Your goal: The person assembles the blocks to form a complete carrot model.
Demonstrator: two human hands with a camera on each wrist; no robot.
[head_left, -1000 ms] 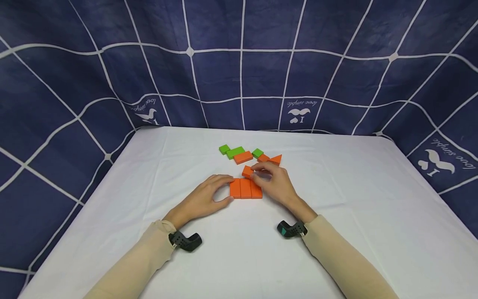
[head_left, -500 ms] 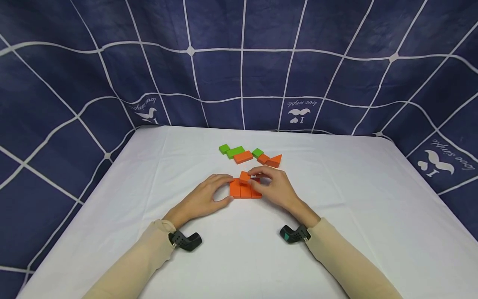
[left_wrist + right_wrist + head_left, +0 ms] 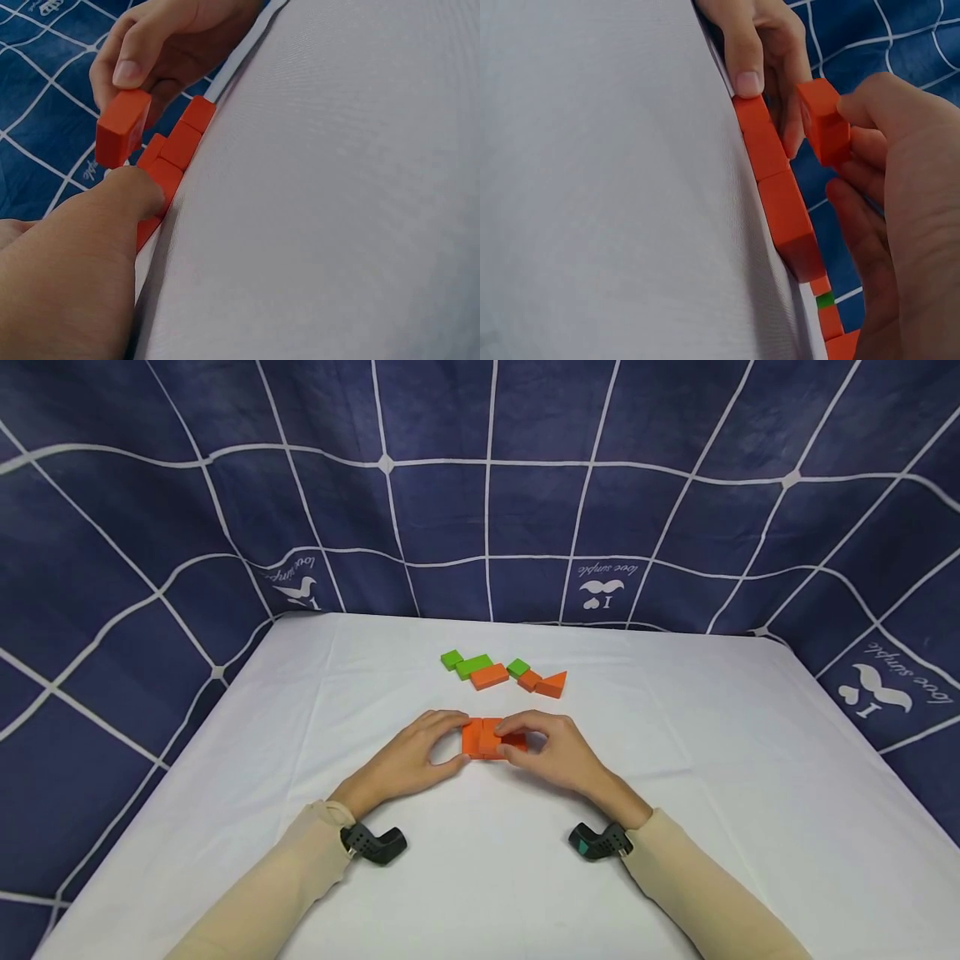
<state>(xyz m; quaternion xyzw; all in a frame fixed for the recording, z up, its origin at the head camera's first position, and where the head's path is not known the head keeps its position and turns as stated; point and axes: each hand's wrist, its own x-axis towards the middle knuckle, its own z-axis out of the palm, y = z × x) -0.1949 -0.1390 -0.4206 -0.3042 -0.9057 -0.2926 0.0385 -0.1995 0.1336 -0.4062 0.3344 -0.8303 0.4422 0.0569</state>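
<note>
Three orange rectangular blocks lie side by side as a flat row (image 3: 471, 737) on the white table, partly covered by the right hand in the head view. My left hand (image 3: 415, 755) holds the leftmost block, thumb at its near end and fingertips at its far end. Between thumb and fingers, my right hand (image 3: 553, 747) pinches another orange block (image 3: 825, 120). That block is raised over the row in both wrist views, and overlaps the middle of it in the head view. The left wrist view shows its broad side (image 3: 124, 127) tilted.
Behind the row lie a small green block (image 3: 452, 660), a longer green block (image 3: 473, 667), an orange rectangular block (image 3: 490, 677), another small green block (image 3: 518, 668), a small orange block (image 3: 529, 681) and an orange triangular block (image 3: 552, 685). A dark blue checked cloth (image 3: 435, 510) hangs around the table.
My right hand has brought the pinched orange block toward me, from behind the row to over its middle. The left hand stays in place.
</note>
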